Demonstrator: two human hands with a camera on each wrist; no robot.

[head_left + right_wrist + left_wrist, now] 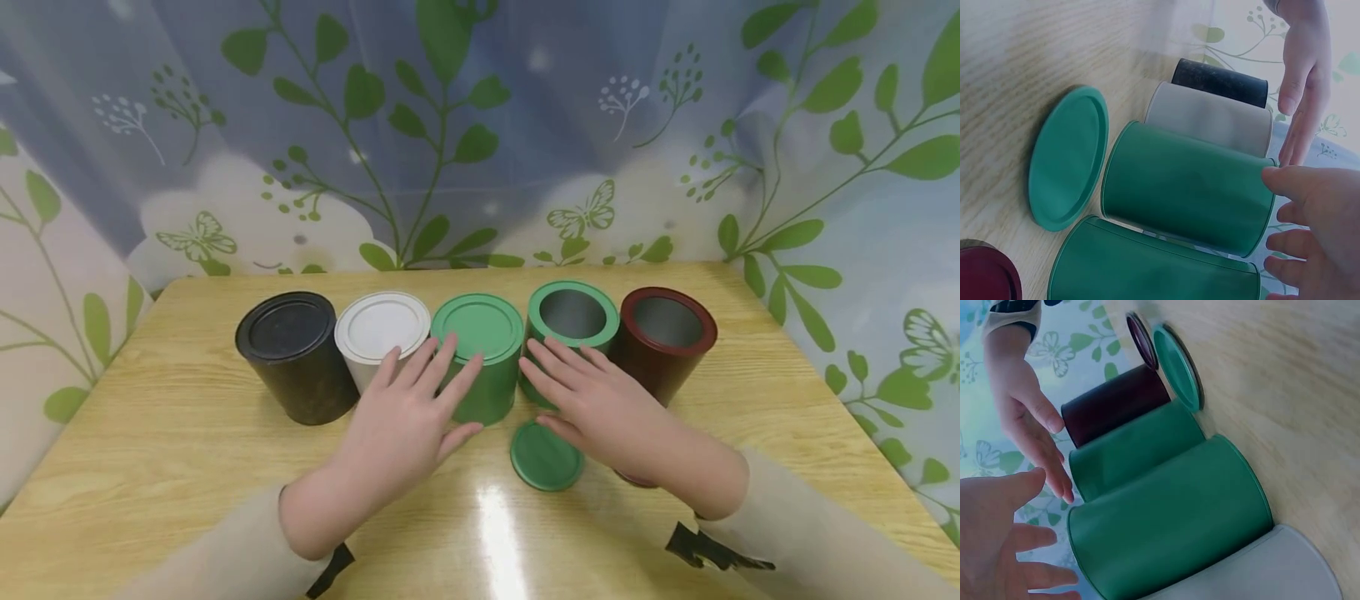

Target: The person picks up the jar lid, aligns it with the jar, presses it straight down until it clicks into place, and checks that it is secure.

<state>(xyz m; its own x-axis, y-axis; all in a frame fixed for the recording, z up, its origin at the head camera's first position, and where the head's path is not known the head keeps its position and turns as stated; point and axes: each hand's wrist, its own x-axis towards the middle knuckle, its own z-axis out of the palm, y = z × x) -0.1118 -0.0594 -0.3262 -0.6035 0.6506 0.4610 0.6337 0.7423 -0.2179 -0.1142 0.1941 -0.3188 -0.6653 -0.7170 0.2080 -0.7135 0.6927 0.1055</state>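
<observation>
Five cans stand in a row: black (296, 358) and white (381, 327) with lids on, a lidded green can (480, 329), an open green can (573, 315) and an open dark red can (666, 333). My left hand (450, 387) is spread with straight fingers in front of the lidded green can (1166, 519), holding nothing. My right hand (547, 387) is also spread flat, in front of the open green can (1154, 265). A loose green lid (546, 457) lies on the table between my wrists. Whether either hand touches a can I cannot tell.
A dark red lid (985, 275) lies flat beside the green lid, mostly hidden under my right wrist in the head view. The wooden table (187, 450) has rounded far corners. A leaf-patterned curtain (480, 133) hangs close behind and at both sides.
</observation>
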